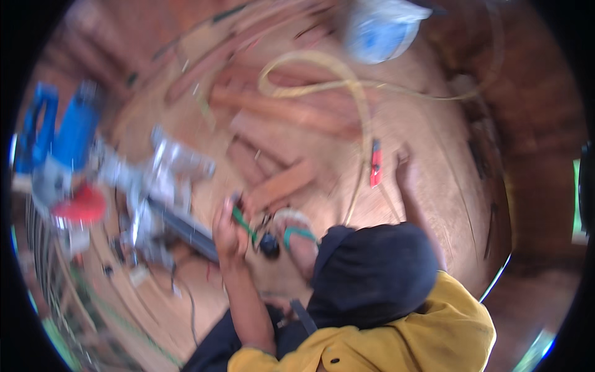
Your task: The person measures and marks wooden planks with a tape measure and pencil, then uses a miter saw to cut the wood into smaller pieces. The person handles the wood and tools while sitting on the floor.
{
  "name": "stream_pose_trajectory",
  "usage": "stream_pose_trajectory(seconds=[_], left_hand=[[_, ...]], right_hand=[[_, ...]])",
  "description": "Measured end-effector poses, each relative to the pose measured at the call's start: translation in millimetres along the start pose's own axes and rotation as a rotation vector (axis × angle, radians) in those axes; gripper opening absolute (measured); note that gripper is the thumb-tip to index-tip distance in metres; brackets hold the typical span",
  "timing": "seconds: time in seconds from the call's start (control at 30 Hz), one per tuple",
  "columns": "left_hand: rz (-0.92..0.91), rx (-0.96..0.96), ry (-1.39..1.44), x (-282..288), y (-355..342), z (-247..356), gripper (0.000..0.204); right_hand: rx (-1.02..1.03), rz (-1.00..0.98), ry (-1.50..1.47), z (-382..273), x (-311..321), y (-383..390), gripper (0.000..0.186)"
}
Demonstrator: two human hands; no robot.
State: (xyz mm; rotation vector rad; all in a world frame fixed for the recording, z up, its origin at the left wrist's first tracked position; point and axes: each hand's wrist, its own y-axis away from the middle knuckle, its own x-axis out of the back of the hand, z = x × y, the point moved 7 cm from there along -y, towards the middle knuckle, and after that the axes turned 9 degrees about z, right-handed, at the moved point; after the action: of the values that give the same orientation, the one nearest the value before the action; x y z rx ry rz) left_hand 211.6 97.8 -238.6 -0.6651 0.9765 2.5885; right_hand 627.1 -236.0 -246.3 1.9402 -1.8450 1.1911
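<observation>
Head view, blurry fisheye over a wooden floor (427,142) dusted with sawdust. Two hands in view. Left hand (228,232) is raised, fingers (221,218) curled tight around one green-handled tool (243,222), just left of one foot in a green-strapped sandal (297,234). One small dark round object (269,245) sits right beside that tool's lower end. Right hand (406,173) rests flat on the floor, fingers together as far as the blur lets me tell, holding nothing. One red marker-like tool (375,162) lies just left of it. One pale yellow hose (347,80) loops across the floor. Several reddish wood planks (279,111) lie mid-frame, count unclear. One blue power tool (65,133) with one red disc (82,203) at left, beside one silver metal machine (162,180). One white and blue bag (381,28) at top.
</observation>
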Motion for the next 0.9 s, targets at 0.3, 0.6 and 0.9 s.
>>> stream_pose_trajectory(seconds=[0.3, 0.6, 0.9], left_hand=[[-0.253, -0.078, -0.185, -72.0, 17.6, 27.1, 0.048], [0.059, -0.199, -0.508, 26.2, -7.8, 60.7, 0.042], [-0.342, -0.294, -1.816, 28.5, 54.7, -68.7, 0.068]], right_hand=[[0.351, -0.974, -0.809, -325.7, -103.1, 147.0, 0.039], [0.589, -0.999, -0.487, -323.5, -171.3, 172.1, 0.036], [0.942, -0.977, 0.039, -230.5, -214.3, 161.7, 0.070]])
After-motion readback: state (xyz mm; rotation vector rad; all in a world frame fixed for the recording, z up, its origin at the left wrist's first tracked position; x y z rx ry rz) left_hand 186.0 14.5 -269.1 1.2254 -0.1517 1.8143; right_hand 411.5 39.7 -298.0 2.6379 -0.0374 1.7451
